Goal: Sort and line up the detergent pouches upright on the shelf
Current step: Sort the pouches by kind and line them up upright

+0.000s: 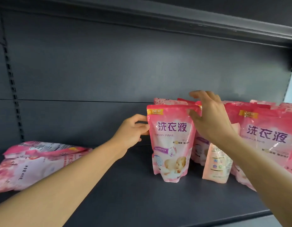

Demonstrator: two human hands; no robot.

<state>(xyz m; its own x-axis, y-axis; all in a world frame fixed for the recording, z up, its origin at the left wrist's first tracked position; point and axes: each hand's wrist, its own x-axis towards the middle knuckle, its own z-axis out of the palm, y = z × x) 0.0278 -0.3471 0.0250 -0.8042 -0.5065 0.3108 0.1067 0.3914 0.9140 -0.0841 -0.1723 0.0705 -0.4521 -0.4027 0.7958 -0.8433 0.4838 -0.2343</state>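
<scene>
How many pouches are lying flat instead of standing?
2, as far as I can tell: a stack at the shelf's left end, the top pouch resting on the bottom pouch. More may be hidden in that pile. The other pouches stand upright at the right.

We see our two arms bare from the near edge up to the hands, with no sleeves showing. Our left hand (pixel 131 130) and right hand (pixel 209 117) wear no gloves, rings, watch or bands; the fingernails look short and unpainted.
</scene>
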